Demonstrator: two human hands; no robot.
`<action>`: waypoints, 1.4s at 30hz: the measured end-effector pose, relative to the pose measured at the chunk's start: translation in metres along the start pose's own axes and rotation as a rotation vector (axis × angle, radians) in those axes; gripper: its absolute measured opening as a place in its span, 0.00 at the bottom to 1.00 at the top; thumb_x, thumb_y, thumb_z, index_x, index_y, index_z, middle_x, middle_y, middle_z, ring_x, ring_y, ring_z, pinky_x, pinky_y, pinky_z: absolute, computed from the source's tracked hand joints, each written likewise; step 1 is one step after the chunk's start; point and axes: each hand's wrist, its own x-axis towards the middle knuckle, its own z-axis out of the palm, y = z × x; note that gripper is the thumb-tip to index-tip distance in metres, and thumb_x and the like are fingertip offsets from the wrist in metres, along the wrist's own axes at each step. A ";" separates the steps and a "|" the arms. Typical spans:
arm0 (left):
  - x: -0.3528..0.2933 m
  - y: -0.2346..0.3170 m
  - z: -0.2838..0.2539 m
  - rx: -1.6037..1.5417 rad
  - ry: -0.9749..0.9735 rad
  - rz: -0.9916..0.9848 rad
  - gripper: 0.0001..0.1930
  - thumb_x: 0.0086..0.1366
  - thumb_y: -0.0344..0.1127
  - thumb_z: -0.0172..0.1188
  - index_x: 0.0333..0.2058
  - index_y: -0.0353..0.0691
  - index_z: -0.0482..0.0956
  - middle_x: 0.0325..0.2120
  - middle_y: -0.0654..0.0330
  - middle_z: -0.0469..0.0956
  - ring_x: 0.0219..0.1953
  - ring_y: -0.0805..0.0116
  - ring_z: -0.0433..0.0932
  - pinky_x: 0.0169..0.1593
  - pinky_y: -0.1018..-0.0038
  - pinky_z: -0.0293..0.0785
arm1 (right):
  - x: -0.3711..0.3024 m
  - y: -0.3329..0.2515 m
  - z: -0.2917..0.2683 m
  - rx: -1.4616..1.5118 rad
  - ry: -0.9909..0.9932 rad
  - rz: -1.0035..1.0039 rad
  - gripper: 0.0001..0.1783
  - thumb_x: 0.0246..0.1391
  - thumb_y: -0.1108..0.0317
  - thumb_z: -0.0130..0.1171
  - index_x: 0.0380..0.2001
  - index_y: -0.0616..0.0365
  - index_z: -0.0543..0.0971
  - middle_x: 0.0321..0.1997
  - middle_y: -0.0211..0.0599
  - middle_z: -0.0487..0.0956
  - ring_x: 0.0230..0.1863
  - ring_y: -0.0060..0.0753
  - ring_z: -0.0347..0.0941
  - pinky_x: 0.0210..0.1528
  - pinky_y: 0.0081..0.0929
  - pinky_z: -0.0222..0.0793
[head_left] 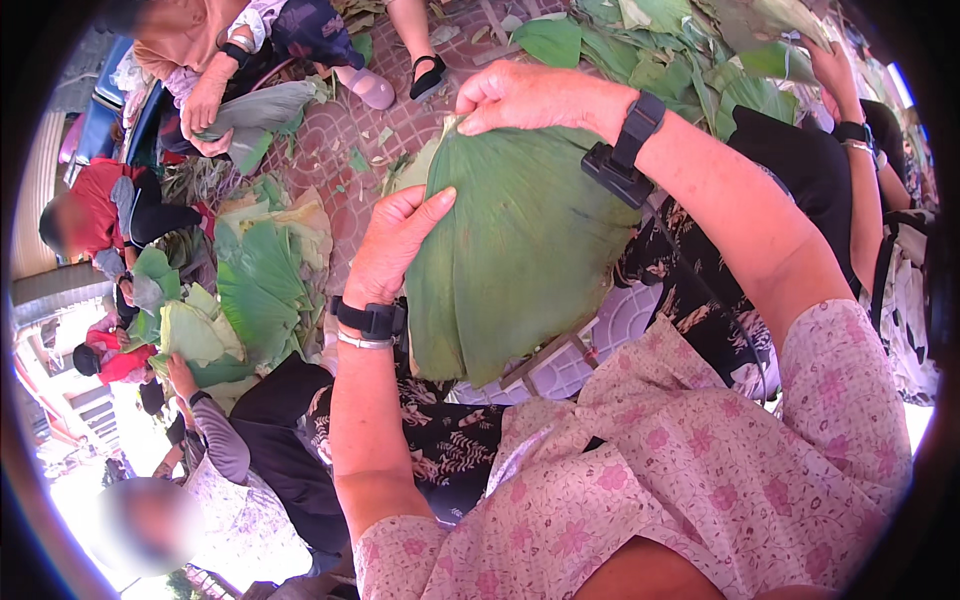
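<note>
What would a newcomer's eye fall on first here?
A broad, fan-shaped green leaf fills the middle, its left edge pinched by the bare left hand, its top corner by the bare right hand. To its left, a loose pile of green and yellowish leaves lies on reddish patterned pavement.

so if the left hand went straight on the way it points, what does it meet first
The green leaf that it pinches lies straight ahead of the left hand; beyond that, perhaps the right hand, though one view leaves depth unclear.
</note>
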 end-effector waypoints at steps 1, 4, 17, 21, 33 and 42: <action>-0.001 -0.001 -0.003 -0.008 0.001 -0.017 0.14 0.69 0.41 0.63 0.44 0.35 0.83 0.34 0.68 0.83 0.34 0.83 0.77 0.39 0.82 0.74 | 0.001 0.002 -0.004 -0.007 0.027 0.022 0.17 0.55 0.60 0.65 0.41 0.62 0.83 0.34 0.29 0.82 0.36 0.22 0.74 0.40 0.27 0.70; 0.000 -0.003 -0.005 -0.010 -0.019 -0.041 0.14 0.68 0.39 0.64 0.45 0.34 0.83 0.36 0.67 0.83 0.35 0.82 0.78 0.40 0.81 0.75 | 0.004 0.007 -0.017 -0.050 0.009 0.052 0.14 0.59 0.58 0.63 0.38 0.60 0.81 0.34 0.25 0.79 0.38 0.17 0.71 0.43 0.23 0.67; -0.004 -0.005 -0.007 -0.075 -0.181 -0.132 0.19 0.62 0.32 0.69 0.51 0.34 0.79 0.43 0.63 0.83 0.42 0.77 0.80 0.49 0.75 0.76 | 0.020 0.038 -0.044 -0.426 0.294 -0.026 0.15 0.54 0.59 0.65 0.37 0.59 0.83 0.31 0.39 0.82 0.35 0.35 0.78 0.40 0.37 0.71; -0.007 0.000 -0.008 -0.124 -0.149 -0.110 0.20 0.61 0.31 0.69 0.51 0.34 0.79 0.43 0.62 0.83 0.42 0.76 0.80 0.50 0.74 0.75 | 0.023 0.043 -0.044 -0.478 0.358 -0.081 0.15 0.55 0.57 0.64 0.36 0.59 0.83 0.31 0.44 0.82 0.35 0.42 0.78 0.40 0.40 0.71; -0.012 -0.011 -0.026 -0.280 -0.066 -0.002 0.20 0.63 0.32 0.66 0.52 0.33 0.78 0.44 0.59 0.83 0.42 0.73 0.82 0.51 0.73 0.76 | 0.018 0.050 -0.055 -0.551 0.642 -0.274 0.11 0.52 0.64 0.62 0.32 0.62 0.80 0.31 0.53 0.80 0.37 0.56 0.78 0.38 0.45 0.72; -0.027 0.015 -0.083 -0.106 0.491 0.027 0.21 0.65 0.46 0.68 0.47 0.33 0.80 0.40 0.58 0.82 0.40 0.69 0.80 0.47 0.71 0.76 | 0.032 0.073 -0.075 -0.713 1.012 -0.211 0.07 0.49 0.68 0.57 0.25 0.60 0.79 0.28 0.53 0.79 0.36 0.58 0.77 0.39 0.48 0.72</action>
